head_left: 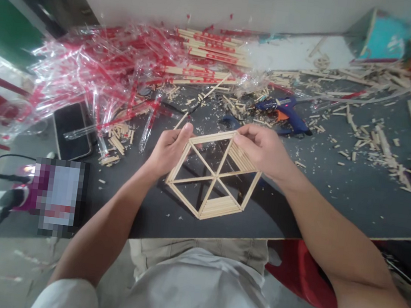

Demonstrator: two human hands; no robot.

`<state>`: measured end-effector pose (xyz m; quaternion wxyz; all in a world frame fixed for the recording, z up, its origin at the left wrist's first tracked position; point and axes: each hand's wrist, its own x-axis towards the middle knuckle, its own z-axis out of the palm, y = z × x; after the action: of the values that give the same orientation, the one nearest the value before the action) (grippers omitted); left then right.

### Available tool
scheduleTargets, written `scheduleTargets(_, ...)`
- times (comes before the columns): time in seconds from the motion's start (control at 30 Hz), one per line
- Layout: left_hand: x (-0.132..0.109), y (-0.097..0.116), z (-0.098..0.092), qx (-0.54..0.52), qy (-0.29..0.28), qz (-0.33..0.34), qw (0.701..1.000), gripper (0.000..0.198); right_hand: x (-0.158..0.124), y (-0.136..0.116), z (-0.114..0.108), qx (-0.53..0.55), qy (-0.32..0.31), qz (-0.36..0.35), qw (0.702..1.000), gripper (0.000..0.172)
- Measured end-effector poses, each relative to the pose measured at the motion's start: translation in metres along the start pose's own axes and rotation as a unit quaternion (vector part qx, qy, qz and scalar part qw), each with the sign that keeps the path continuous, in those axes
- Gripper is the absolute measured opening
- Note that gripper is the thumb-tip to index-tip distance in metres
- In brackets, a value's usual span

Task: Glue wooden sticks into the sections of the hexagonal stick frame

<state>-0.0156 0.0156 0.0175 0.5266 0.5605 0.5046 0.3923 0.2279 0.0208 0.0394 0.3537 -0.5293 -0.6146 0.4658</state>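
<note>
A hexagonal frame of pale wooden sticks [214,177] is held up over the dark table, tilted toward me. Its spokes meet in the middle, and two of its wedges are partly filled with rows of sticks. My left hand [169,148] is closed on the upper left edge, thumb on top. At the upper right corner, my right hand [262,148] pinches the frame between thumb and fingers. A thin stick [181,121] pokes out above my left hand; whether that hand also grips it I cannot tell.
Beyond my right hand lies a blue glue gun [285,111]. Clear and red plastic wrappers [100,66] pile up at the back left, near packed chopsticks [211,47]. A phone [72,132] and a power strip [22,194] are at left. Stick offcuts [379,145] litter the right.
</note>
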Motion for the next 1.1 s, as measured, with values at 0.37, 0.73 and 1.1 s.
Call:
scheduleTargets(0.37,-0.002,0.005,0.002,0.003,-0.024,-0.006,1.000,0.071,-0.001,-0.002,-0.003,-0.011,-0.007,-0.009,1.000,0.020)
scheduleTargets(0.73,0.002,-0.006,-0.001,0.045,-0.035,0.008,0.998,0.070,-0.001,-0.004,-0.002,-0.009,-0.017,0.043,0.999,0.014)
scheduleTargets(1.1,0.002,-0.004,-0.001,0.096,-0.044,0.021,0.994,0.074,-0.002,-0.004,-0.001,-0.009,-0.020,0.076,0.997,0.013)
